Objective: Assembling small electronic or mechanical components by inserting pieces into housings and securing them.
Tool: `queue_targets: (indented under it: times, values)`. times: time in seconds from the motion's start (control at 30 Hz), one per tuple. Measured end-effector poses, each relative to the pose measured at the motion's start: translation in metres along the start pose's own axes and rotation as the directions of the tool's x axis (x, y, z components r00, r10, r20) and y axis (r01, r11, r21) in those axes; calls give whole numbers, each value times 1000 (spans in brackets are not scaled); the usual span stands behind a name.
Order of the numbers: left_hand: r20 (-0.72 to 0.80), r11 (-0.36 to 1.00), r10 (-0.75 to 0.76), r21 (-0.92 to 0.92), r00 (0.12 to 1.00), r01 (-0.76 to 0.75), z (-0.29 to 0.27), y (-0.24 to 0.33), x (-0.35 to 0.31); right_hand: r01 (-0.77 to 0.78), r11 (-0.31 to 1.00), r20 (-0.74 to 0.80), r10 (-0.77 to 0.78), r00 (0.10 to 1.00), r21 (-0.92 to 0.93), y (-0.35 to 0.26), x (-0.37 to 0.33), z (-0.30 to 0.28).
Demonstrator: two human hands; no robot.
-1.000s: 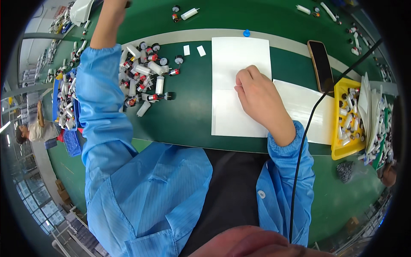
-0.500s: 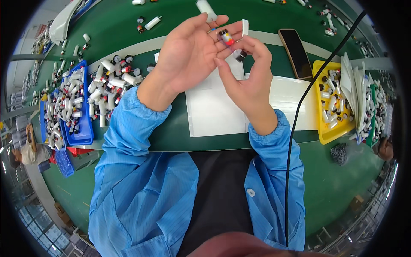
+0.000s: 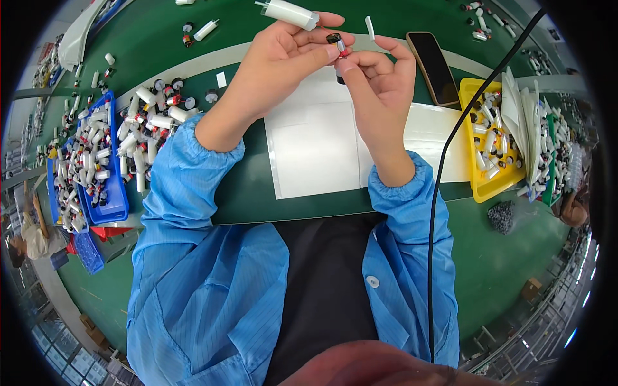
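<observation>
My left hand (image 3: pixel 277 67) is closed, its thumb and fingers pinching a small cylindrical part (image 3: pixel 342 47) with a black end and a red band. A white tube (image 3: pixel 286 13) with a clear end lies sideways across the same hand's fingers. From the right, my right hand (image 3: pixel 385 87) pinches the lower, dark end of the small part between thumb and finger. On its raised index fingertip sits a thin white strip (image 3: pixel 369 28). Both hands are above white sheets (image 3: pixel 315 154) on the green table; the fingers partly hide the small part.
Blue trays (image 3: pixel 116 199) and a heap of white tubes (image 3: pixel 145 122) lie at the left. A yellow tray (image 3: pixel 479 190) of similar parts stands at the right, near a phone (image 3: pixel 432 67). A black cable (image 3: pixel 444 167) hangs across the right side.
My left hand has turned from an open palm to a pinch on the small part. The white tube has swung sideways to the left. The right hand's fingers have come up against the part.
</observation>
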State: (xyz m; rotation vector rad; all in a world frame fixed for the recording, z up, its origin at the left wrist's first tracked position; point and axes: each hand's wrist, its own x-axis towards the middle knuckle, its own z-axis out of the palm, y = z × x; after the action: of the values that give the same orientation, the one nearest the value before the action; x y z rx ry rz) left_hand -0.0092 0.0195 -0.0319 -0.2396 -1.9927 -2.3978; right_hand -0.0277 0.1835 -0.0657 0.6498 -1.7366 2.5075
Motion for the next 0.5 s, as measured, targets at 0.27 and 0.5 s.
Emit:
queue_targets:
  times: [0.27, 0.5]
  values:
    - [12, 999, 20, 29, 1000, -20, -5, -4, 0, 364, 774, 73, -384, 921, -518, 5, 1, -5]
    - [92, 992, 54, 110, 994, -64, -9, -7, 0, 126, 992, 91, -128, 988, 20, -15, 11, -21]
